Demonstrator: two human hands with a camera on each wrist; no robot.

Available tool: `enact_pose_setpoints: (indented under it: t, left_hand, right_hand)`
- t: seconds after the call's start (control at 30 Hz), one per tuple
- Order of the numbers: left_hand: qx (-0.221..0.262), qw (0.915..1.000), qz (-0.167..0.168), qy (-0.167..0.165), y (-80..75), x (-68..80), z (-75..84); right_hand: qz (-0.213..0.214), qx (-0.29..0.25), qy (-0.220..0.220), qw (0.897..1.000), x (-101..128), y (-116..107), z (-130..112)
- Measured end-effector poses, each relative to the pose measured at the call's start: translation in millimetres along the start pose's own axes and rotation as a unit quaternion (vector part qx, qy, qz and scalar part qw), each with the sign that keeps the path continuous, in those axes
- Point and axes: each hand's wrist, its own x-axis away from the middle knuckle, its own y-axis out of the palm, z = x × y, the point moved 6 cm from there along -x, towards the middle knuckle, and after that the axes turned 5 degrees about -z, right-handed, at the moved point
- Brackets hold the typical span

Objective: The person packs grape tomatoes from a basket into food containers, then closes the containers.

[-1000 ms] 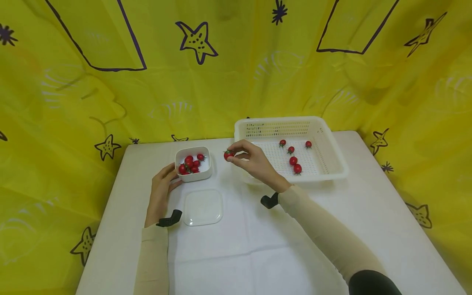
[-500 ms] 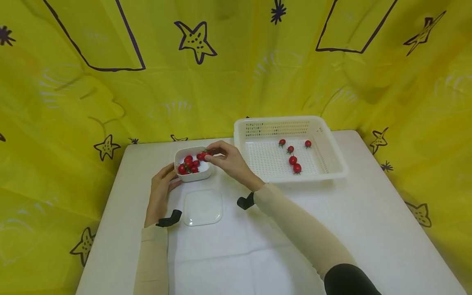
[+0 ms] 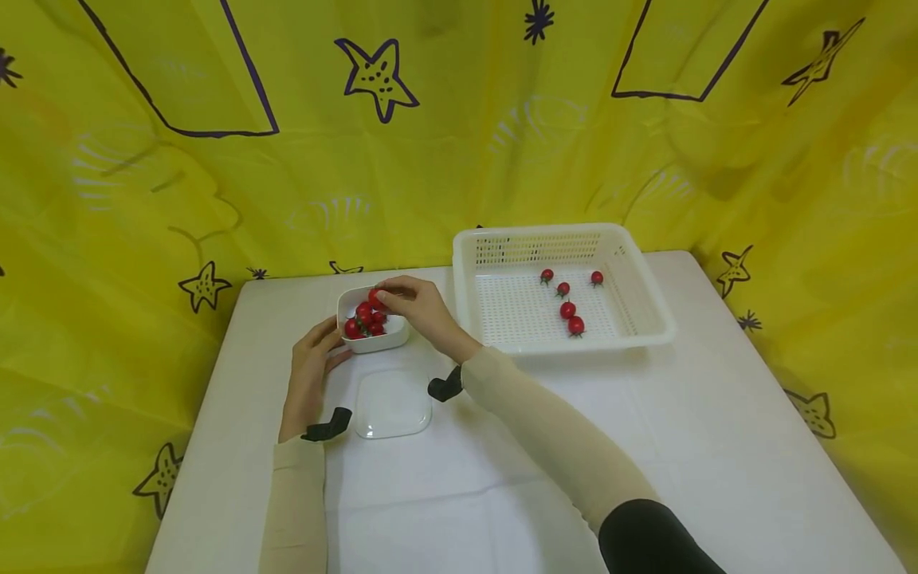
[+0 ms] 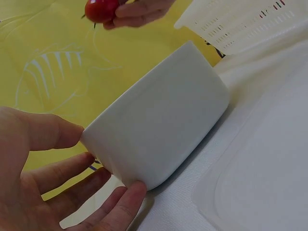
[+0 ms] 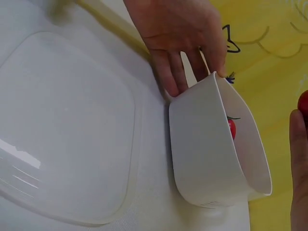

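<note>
1. Head view: a small white square plastic bowl (image 3: 373,323) is seen on the white tablecloth-covered table (image 3: 645,446) and is taken as the landmark for all places below.
2. Several red cherry tomatoes (image 3: 361,320) are seen piled inside the bowl.
3. The right hand (image 3: 419,307) is held over the bowl's far right corner, and one red cherry tomato with a green stalk (image 3: 376,298) is pinched between its thumb and fingertips, just above the pile.
4. In the left wrist view the same pinched tomato (image 4: 101,9) is shown above the bowl's rim, gripped by curled fingertips (image 4: 137,13); the other fingers are cut off by the frame edge.
5. The left hand (image 3: 311,375) is laid against the bowl's near left side; the thumb and fingers are only loosely bent and spread, and the wall is touched and steadied by them rather than clasped.
6. In the right wrist view the left hand's fingers (image 5: 175,72) are seen straight against the outer wall of the bowl (image 5: 207,154), with one tomato (image 5: 232,128) visible inside.
7. A clear square plastic lid (image 3: 392,402) is seen lying flat just in front of the bowl, between the two forearms.
8. A white perforated plastic basket (image 3: 645,311) is placed to the right of the bowl, close to it but apart, and five loose red cherry tomatoes (image 3: 568,309) are scattered on its floor.
9. A yellow curtain printed with dark stars (image 3: 376,72) is hung behind the bowl and round the table.
</note>
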Motion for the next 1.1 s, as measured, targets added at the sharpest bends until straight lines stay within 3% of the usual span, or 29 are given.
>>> enact_pose_setpoints:
  t: [0.23, 0.57, 0.8, 0.97, 1.1]
  left_hand:
    - [0.009, 1.0000, -0.003, 0.001, -0.8, -1.8, -0.8]
    - [0.006, 0.9999, -0.010, 0.006, -2.5, -2.7, -0.9]
    - [0.019, 0.9998, -0.010, 0.004, -2.1, -4.1, 0.7]
    - [0.024, 0.9996, -0.010, 0.011, -1.5, -4.2, 2.5]
    - [0.028, 0.9994, -0.013, 0.015, -1.0, -3.9, 3.0]
  right_hand:
    - [-0.039, 0.051, 0.062, 0.996, -11.5, 7.8, 7.3]
    - [-0.120, 0.123, 0.097, 0.980, -29.5, 10.7, 21.0]
    - [-0.199, 0.195, 0.124, 0.952, -45.4, 11.5, 19.2]
    - [-0.227, 0.228, 0.138, 0.937, -51.4, 14.4, 18.9]
    - [-0.249, 0.290, 0.130, 0.915, -54.4, 18.7, 18.7]
